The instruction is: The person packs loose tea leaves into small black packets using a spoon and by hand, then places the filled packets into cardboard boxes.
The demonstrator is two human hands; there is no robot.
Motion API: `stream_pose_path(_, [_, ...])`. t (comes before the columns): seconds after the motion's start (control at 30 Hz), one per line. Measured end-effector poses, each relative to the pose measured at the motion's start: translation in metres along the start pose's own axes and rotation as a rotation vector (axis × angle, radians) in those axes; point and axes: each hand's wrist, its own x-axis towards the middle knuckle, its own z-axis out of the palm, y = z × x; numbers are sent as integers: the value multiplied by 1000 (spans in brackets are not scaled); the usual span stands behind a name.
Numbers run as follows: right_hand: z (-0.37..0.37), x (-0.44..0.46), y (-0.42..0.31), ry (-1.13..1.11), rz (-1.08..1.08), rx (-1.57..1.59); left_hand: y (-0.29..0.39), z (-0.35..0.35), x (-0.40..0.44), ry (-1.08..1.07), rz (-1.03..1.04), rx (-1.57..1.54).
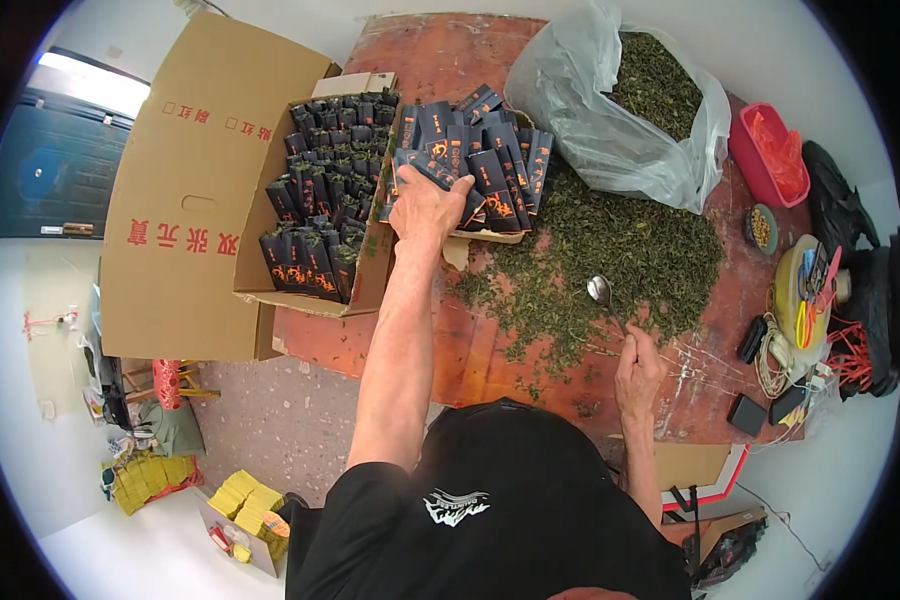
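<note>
Above one tray point(485, 237) of packets, the left hand point(430, 205) grasps at least one packet point(432, 168); the right hand point(640, 372) pinches one spoon point(600, 290) by loose leaves point(660, 245). One carton point(368, 245) walls the left; bare tabletop point(450, 345) lies nearer. Overlap hides the packet count.

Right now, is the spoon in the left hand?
No, the right hand holds the spoon over the loose leaves, while the left hand is at the black packets.

Two hands point(428, 208) point(640, 375), one spoon point(599, 290), one plastic bag point(575, 110), one pink basin point(747, 165)
</note>
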Motion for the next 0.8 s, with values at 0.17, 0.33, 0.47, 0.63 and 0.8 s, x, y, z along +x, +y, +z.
stream_pose_path(0.17, [-1, -2, 0, -28, 32, -18, 1, 3, 0, -5, -5, 26])
stream_pose_path(0.33, [1, 2, -1, -10, -6, -18, 0, 10, 7, 23, 7, 40])
stream_pose_path(0.47, [-1, 0, 1, -24, 19, -21, 2, 6, 1, 15, 12, -25])
stream_pose_path(0.63, [-2, 0, 1, -18, -2, -38, -1, 4, -12, 98, 65, -175])
stream_pose_path(0.8, [-6, -1, -1, 17, 0, -27, -16, 13, -25, 195, 239, -385])
